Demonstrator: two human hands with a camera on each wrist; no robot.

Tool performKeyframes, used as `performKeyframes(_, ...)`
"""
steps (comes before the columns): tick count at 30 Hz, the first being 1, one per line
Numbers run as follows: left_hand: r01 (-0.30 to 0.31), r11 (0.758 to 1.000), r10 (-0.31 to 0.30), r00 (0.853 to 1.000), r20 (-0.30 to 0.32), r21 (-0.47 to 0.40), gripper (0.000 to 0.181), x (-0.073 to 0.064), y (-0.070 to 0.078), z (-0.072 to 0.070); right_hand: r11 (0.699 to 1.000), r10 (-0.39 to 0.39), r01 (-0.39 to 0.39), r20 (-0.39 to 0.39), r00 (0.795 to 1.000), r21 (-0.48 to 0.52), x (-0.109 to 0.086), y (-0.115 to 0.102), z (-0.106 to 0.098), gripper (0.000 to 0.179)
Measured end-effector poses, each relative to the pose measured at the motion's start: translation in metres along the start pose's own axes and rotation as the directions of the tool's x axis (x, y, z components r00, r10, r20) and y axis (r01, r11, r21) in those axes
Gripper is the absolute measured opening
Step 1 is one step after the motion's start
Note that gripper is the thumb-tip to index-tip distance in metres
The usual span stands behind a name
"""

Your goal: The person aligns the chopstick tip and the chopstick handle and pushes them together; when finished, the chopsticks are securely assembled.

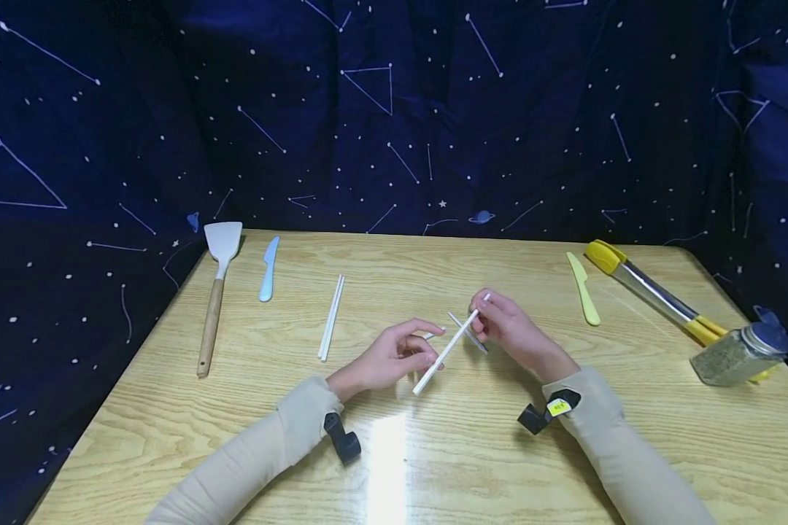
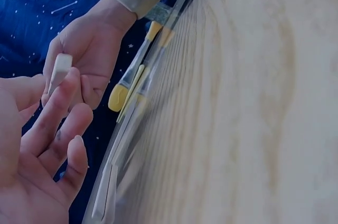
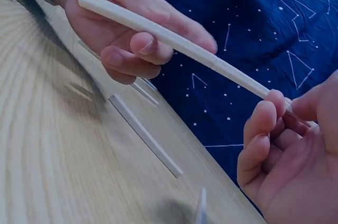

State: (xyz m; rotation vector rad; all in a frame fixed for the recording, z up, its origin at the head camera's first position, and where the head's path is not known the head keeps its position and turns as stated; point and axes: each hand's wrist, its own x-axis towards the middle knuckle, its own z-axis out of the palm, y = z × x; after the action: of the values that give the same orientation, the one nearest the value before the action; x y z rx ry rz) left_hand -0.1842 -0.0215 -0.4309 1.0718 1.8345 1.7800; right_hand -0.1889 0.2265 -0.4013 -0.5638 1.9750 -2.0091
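Note:
My right hand (image 1: 508,324) pinches a white chopstick (image 1: 453,348) near its upper end; the chopstick slants down toward me, raised off the table. Its lower part passes close by the thumb and fingers of my left hand (image 1: 394,357), which are loosely bent. In the right wrist view the chopstick (image 3: 174,42) crosses in front of the left hand, with no finger wrapped over it; whether they touch is unclear. Another chopstick (image 1: 460,323) lies below the right hand. A further white stick (image 1: 436,332) is partly hidden by the left fingers. Two chopsticks (image 1: 331,318) lie side by side to the left.
On the left of the wooden table (image 1: 289,452) lie a white spatula (image 1: 218,273) with a wooden handle and a blue knife (image 1: 268,270). To the right are a yellow-green knife (image 1: 584,288), yellow-ended tongs (image 1: 657,292) and a glass jar (image 1: 738,355). A starry cloth (image 1: 394,168) hangs behind.

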Motion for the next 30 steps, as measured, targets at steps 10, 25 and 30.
performKeyframes(10,-0.04,0.993,0.032,0.997,0.069,0.112,0.052,-0.002,0.003,0.004,0.996,0.005,0.003,0.094,0.996,-0.087,0.002,0.007,0.011,0.023)
performKeyframes(25,0.011,0.981,-0.029,0.995,0.093,0.194,0.051,-0.002,0.006,0.004,0.979,0.074,-0.072,0.002,0.997,-0.19,0.002,0.007,0.013,0.034)
performKeyframes(30,0.016,0.976,-0.033,0.997,0.074,0.216,0.05,-0.002,0.004,0.0,0.959,0.058,-0.077,-0.078,0.995,-0.271,0.005,0.011,0.009,0.024)
